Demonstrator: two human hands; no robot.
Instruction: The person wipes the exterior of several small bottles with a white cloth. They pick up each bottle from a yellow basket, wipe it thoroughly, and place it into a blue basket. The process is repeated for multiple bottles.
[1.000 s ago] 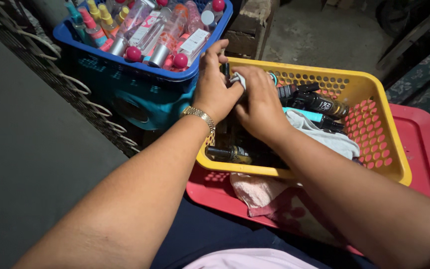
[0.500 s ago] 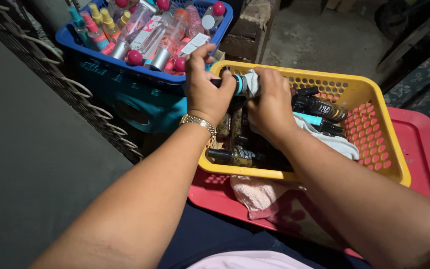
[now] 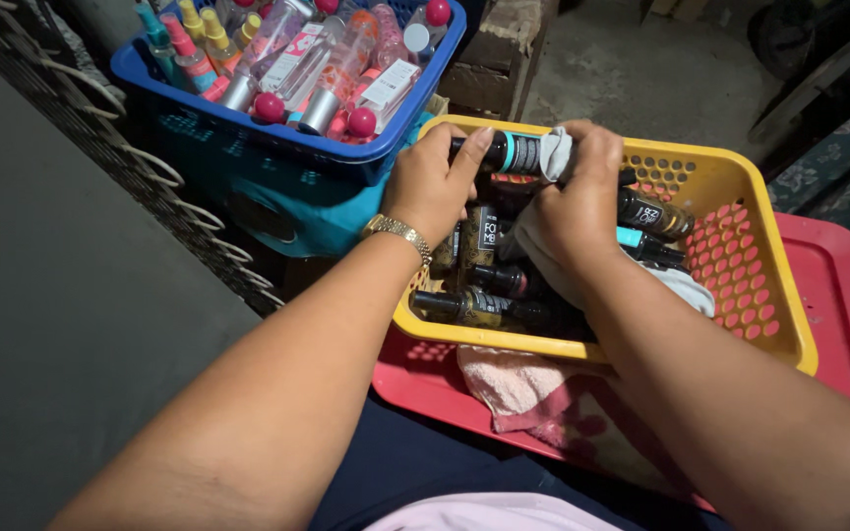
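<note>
The left hand [image 3: 432, 185] is closed around one end of a dark bottle [image 3: 497, 152] with a teal band, thumb on top and fingers wrapped under it. The right hand [image 3: 575, 202] presses a grey cloth [image 3: 555, 155] against the bottle's other end, fingers curled over the cloth. The bottle lies level over the far rim of the yellow basket [image 3: 740, 285], near its far left corner. More dark bottles [image 3: 484, 305] lie in a heap in the basket below the hands, and the cloth trails down among them. The basket sits on a red tray [image 3: 838, 295], with a pink towel [image 3: 514, 383] under its near edge. A blue basket [image 3: 248, 138] of clear bottles with pink caps stands just beyond the yellow basket's left corner.
</note>
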